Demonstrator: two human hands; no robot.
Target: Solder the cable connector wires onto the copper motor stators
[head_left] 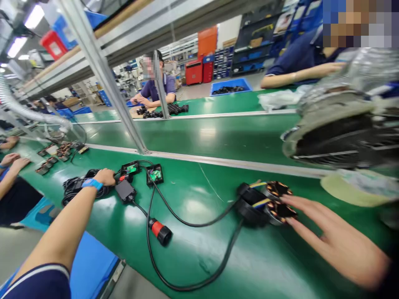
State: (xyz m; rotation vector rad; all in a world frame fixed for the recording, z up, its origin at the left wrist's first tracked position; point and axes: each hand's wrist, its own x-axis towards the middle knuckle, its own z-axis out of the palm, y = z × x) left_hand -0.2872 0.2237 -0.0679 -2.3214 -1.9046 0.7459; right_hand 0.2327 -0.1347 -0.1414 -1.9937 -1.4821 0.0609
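Note:
My right hand (339, 241) reaches in from the right with thumb and fingers at the edges of two copper-wound motor stators (279, 209). Yellow, white and blue wires (261, 203) join the stators to black housings (249, 207), which look blurred. Black cables (193, 224) run from the housings toward two small open boxes with green circuit boards (155, 174). On the left, my left hand (106, 177) has its fingers curled down beside a coiled black cable bundle (73, 189); what they hold is hidden. Near it lie a closed black box (125, 191) and a red-and-black connector (160, 231).
A metal post (106, 79) rises from the pale rail (218, 160) behind the green bench (199, 257). A fan (343, 128) stands at right beside a pale round pad (358, 189). More stators (64, 151) sit at far left. Co-workers sit opposite and at left.

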